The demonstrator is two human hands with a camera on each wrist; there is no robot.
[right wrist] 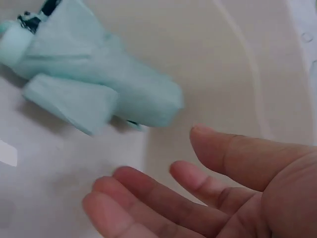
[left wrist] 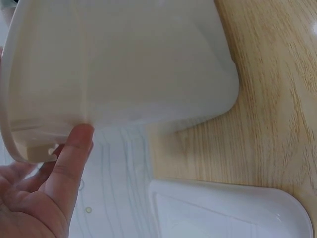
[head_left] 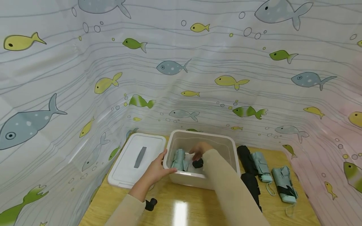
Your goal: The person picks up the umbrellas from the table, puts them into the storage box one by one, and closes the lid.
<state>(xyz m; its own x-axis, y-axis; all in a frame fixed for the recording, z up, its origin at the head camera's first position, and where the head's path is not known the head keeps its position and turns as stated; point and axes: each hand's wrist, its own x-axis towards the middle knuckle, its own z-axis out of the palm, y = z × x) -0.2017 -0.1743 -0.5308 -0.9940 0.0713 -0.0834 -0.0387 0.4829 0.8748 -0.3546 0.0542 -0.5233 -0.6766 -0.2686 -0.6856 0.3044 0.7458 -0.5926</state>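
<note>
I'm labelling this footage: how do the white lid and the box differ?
The lid is shallow, while the box is deep and open. The left hand grips the box, not the lid. The lid has a grey handle; the box holds a mint folded umbrella. Both are pale with rounded corners.

Fish-patterned white sheeting [head_left: 203,47] behind a wood-grain table [head_left: 203,202], bright glare [head_left: 180,213] on its top.
</note>
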